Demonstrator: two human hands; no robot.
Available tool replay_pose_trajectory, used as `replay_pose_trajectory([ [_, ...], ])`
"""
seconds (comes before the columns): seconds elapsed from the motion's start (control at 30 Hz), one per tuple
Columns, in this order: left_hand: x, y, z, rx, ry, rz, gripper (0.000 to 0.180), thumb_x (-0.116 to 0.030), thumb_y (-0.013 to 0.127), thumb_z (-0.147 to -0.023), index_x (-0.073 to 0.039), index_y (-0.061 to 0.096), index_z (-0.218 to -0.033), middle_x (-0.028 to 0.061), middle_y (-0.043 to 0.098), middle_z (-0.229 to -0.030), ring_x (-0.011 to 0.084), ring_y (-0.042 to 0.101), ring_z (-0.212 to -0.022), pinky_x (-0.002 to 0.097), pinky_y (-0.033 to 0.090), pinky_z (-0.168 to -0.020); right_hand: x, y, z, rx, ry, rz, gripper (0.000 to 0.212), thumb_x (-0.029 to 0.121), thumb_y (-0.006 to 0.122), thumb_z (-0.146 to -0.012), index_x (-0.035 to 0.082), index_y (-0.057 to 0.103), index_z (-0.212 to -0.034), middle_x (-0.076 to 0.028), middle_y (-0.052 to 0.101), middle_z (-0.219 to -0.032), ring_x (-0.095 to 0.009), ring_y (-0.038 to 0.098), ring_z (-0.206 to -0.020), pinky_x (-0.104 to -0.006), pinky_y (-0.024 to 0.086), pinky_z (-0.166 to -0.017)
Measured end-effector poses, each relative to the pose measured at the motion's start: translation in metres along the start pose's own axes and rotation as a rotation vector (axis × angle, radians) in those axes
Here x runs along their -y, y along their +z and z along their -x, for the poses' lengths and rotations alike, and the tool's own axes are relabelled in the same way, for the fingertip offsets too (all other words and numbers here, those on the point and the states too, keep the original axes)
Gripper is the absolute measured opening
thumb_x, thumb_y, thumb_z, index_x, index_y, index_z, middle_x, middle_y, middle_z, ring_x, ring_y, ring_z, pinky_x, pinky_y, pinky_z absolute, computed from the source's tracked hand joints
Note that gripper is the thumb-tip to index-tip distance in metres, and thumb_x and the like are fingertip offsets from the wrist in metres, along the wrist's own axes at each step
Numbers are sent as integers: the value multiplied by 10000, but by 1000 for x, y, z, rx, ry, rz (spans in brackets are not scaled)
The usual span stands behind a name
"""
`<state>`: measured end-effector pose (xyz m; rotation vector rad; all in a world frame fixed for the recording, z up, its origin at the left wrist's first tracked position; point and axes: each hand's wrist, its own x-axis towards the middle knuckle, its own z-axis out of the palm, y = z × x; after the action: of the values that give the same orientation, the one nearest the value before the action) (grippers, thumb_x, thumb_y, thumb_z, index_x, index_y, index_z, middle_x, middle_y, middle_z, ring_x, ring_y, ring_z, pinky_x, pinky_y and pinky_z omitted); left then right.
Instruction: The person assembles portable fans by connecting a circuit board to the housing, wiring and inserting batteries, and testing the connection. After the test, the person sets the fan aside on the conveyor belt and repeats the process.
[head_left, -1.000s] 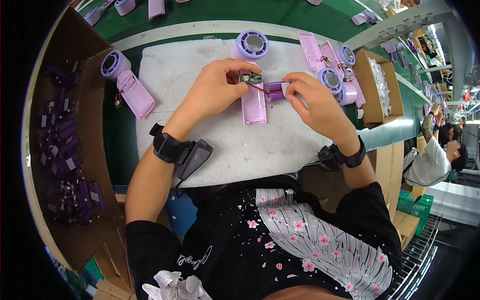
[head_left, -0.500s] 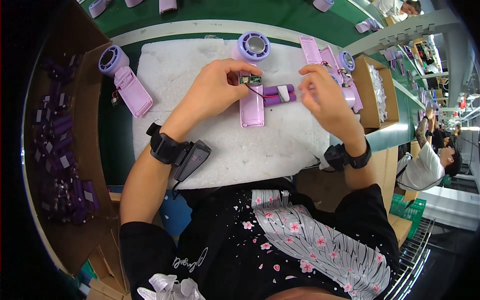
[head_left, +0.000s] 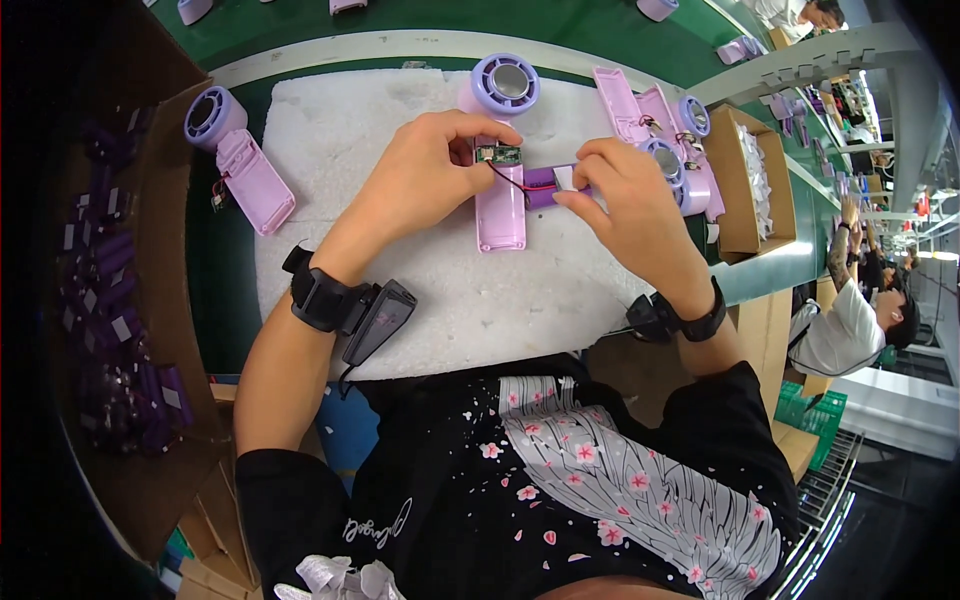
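Observation:
A lilac handheld fan with an opened pink handle (head_left: 501,222) lies on a white foam sheet (head_left: 430,310), its round head (head_left: 505,82) pointing away from me. A small green circuit board (head_left: 497,155) sits in the upper part of the handle. My left hand (head_left: 430,170) grips the fan there, thumb and forefinger around the board. Thin red and black wires run from the board to a purple battery pack (head_left: 542,187) with a white patch, lying right of the handle. My right hand (head_left: 635,205) pinches the pack's right end and hides part of it.
Another opened fan (head_left: 258,185) lies at the left. More fan parts (head_left: 655,115) lie at the right beside a cardboard box (head_left: 728,190) of white pieces. A large carton (head_left: 180,300) at far left holds several purple battery packs. Other people sit farther off at the right.
My right hand has moved left and closed its fingers on the end of the battery pack. The left hand keeps its hold on the fan.

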<state>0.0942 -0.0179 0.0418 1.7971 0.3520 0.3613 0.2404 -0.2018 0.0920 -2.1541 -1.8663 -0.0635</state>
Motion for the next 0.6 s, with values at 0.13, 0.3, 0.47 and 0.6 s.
replay_pose_trajectory([
  [0.13, -2, 0, -2, -5, -30, -4, 358, -47, 601, -714, -73, 721, -1050, 51, 619, -785, 127, 525, -681, 272, 472, -647, -7, 5, -3, 62, 2, -17, 135, 90, 662, -833, -1, 565, -856, -132, 589, -1046, -321, 568, -1000, -391, 441, -840],
  [0.3, 0, -1, -6, -34, 16, 10, 359, -36, 605, -706, -72, 720, -1045, 48, 620, -819, 122, 519, -679, 266, 469, -645, -24, -3, -11, -32, -92, -4, 83, 53, 625, -834, -1, 567, -860, -135, 594, -1069, -321, 572, -1005, -384, 450, -858],
  [0.47, -2, -19, 8, -35, -11, 28, 368, 2, 594, -715, -58, 711, -1059, 41, 624, -889, 106, 517, -695, 250, 461, -659, -59, -60, -8, -345, 169, 24, 120, 102, 606, -871, -9, 592, -915, -157, 613, -1077, -311, 604, -961, -364, 475, -825],
  [0.6, 0, -14, 12, 16, -9, 27, 381, 64, 560, -740, -27, 695, -1084, 11, 633, -965, 55, 507, -725, 206, 442, -672, -152, -110, 46, -346, 531, 367, 269, 246, 670, -865, -12, 651, -940, -155, 659, -950, -313, 624, -869, -381, 485, -793],
])
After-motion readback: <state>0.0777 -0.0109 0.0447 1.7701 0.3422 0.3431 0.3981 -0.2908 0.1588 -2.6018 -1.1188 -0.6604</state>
